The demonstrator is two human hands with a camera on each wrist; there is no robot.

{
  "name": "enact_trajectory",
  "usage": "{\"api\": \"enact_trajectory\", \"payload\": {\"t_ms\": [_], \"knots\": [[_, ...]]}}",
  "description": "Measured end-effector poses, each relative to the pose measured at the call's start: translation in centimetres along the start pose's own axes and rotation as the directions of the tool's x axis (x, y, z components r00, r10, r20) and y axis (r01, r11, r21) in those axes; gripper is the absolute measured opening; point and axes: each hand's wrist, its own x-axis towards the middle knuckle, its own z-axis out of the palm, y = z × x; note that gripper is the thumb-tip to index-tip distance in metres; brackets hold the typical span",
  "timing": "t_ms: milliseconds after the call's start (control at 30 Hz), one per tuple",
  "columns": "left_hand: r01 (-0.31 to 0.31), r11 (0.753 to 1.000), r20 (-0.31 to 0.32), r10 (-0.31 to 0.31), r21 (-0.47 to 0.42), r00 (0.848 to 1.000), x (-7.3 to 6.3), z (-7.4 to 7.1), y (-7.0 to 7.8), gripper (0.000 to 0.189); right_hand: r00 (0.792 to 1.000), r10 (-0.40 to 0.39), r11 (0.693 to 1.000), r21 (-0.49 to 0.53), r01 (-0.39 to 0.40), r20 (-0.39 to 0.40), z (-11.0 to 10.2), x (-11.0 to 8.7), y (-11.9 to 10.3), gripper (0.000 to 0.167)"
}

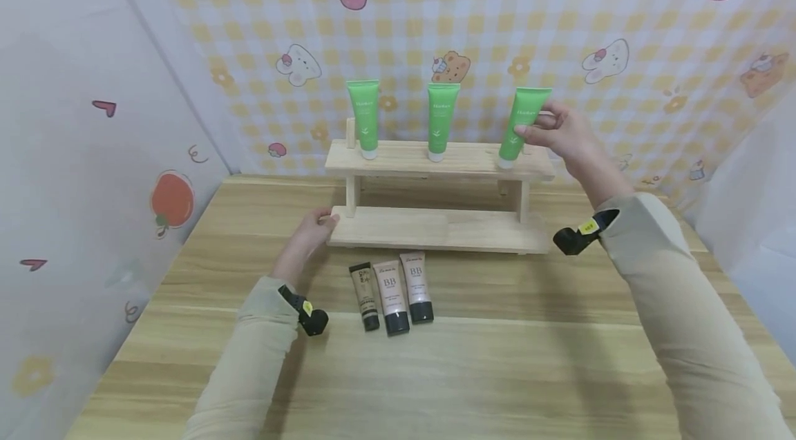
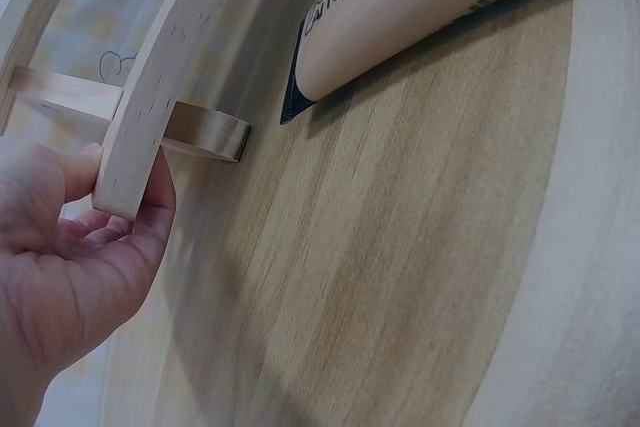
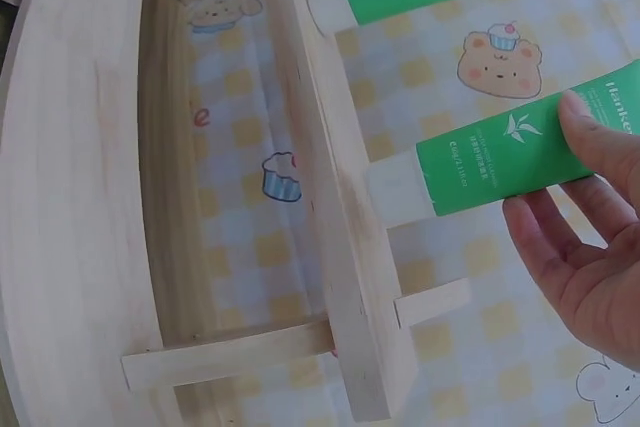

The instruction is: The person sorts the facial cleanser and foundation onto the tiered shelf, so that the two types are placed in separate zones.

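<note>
A two-tier wooden rack stands on the table. On its upper shelf, a green tube stands cap down at the left and another green tube in the middle. My right hand pinches a third green tube between thumb and fingers at the shelf's right end. That tube leans slightly, its white cap at the shelf surface. At the left end of the lower shelf, my left hand grips the board's edge, thumb on one face and fingers on the other.
In front of the rack lie a narrow gold tube with a black cap and two pinkish BB cream tubes, a left one and a right one. A patterned yellow-checked cloth hangs behind. A white cloth wall borders the table's left side.
</note>
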Motion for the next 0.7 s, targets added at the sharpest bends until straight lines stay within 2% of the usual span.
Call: {"api": "enact_trajectory", "payload": {"t_ms": [400,700], "knots": [[-0.01,1.0,-0.003,0.01,0.007,1.0,-0.1,0.1,-0.2,0.056,0.997,0.013,0.998,-0.062,-0.018,-0.08,0.5,1.5,1.0,0.056],[-0.01,1.0,-0.007,0.01,0.027,1.0,-0.1,0.0,-0.1,0.056,0.997,-0.018,0.998,-0.053,0.014,-0.081,0.8,2.0,2.0,0.058]]}}
